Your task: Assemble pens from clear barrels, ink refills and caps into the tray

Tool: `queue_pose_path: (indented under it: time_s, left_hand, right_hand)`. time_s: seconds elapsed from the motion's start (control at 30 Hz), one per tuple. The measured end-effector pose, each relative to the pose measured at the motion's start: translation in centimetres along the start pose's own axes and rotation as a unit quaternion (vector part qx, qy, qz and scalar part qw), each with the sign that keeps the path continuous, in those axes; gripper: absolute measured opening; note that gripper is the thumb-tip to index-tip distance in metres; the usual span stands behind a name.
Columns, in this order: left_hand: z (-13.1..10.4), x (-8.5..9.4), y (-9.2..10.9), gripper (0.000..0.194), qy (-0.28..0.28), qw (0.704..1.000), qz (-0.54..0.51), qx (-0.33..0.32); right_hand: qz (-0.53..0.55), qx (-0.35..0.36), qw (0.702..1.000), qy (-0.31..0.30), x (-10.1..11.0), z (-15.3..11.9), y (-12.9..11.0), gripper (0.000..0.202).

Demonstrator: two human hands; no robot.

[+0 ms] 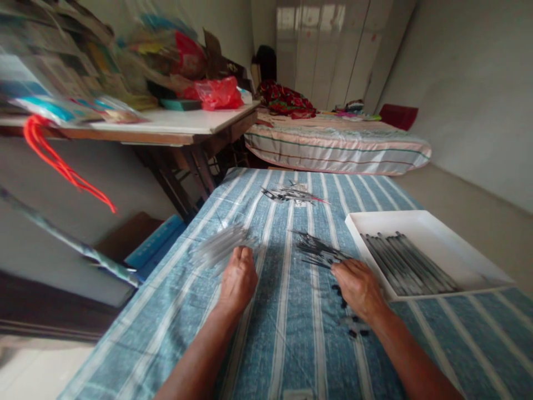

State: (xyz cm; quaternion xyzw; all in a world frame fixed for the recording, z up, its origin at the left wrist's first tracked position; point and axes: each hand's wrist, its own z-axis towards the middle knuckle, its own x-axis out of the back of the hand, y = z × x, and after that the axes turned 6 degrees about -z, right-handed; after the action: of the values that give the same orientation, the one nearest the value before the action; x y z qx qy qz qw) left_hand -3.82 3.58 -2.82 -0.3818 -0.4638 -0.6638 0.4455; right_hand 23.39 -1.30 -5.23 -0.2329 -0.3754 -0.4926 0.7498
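Findings on the dark rods: they lie in a loose, uneven bundle on the surface, ahead of my right hand. Their long axis runs aslant, far ends to the left, near ends to the right and against my right fingers. Those fingers are drawn together at the near ends and pinch the bundle there; how many rods are gripped cannot be made out.

The pale tubes form a wider heap at my left hand. Their long axis slopes the other way, near ends left, far ends right. My left fingers are bunched at the heap's near right edge; blur prevents me from telling how far they are open or whether they hold a tube.

Container: one white, shallow, straight-walled tray, to the right of my right hand. Inside lies a row of slim, dark grey sticks, roughly parallel, far ends left and near ends right.

Small, stubby black pieces are scattered beside my right hand. Farther ahead is a mixed pile of thin pieces, mostly lying crosswise, with a touch of red at its right end. The surface carries a creased blue cloth with pale stripes
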Motion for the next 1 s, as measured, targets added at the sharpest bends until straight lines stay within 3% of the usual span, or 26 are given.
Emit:
queue_pose_path:
  time_s: [0.13,0.27,0.73,1.0]
  left_hand:
    - [-0.6,0.4,0.6,0.017,-0.029,0.977,-0.175,-0.121]
    - [-0.9,0.7,1.2,0.021,-0.047,0.951,-0.241,-0.190]
    - [-1.2,0.5,1.5,0.026,-0.102,0.941,-0.225,-0.230]
    - [-1.6,1.0,2.0,0.027,-0.153,0.939,-0.180,-0.248]
  right_hand:
    - [0.003,0.014,1.000,0.012,0.3,0.2,-0.1,0.025]
    - [0.012,0.015,1.000,0.015,0.5,0.3,-0.1,0.025]
    - [-0.002,0.027,0.999,-0.037,0.6,0.0,-0.1,0.024]
    - [0.046,0.040,0.996,-0.060,1.5,0.3,0.0,0.026]
